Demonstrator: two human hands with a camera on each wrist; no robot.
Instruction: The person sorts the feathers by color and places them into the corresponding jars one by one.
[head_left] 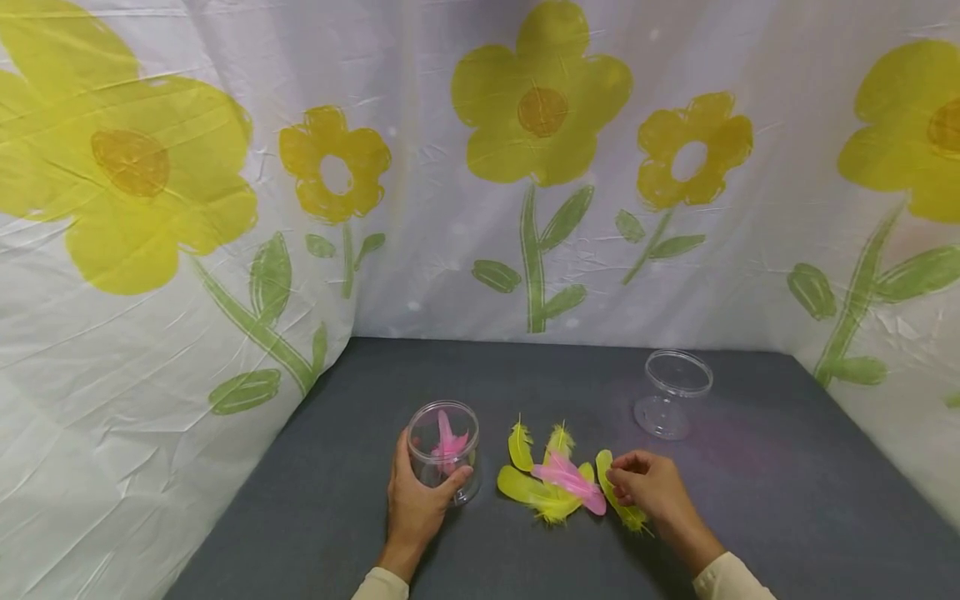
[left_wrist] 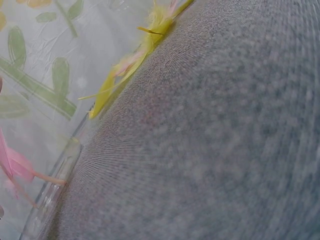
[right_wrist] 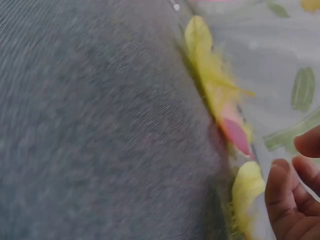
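Note:
My left hand (head_left: 420, 504) grips a clear round jar (head_left: 465, 492) from its near left side, thumb across the front. Inside the jar are pink feathers (head_left: 450, 443), seen also as pink feathers (left_wrist: 20, 165) in the left wrist view. Right of the jar lies a loose pile of several yellow feathers (head_left: 532, 492) with pink feathers (head_left: 566, 477) on top. My right hand (head_left: 654, 492) is over the pile's right side, beside a yellow feather (head_left: 609, 483). In the right wrist view its fingertips (right_wrist: 280, 167) are bent and apart, with nothing between them.
A second clear container (head_left: 667, 417) stands at the back right of the dark grey tabletop (head_left: 337, 467). Behind and beside the table hangs a white cloth (head_left: 427, 275) printed with yellow flowers.

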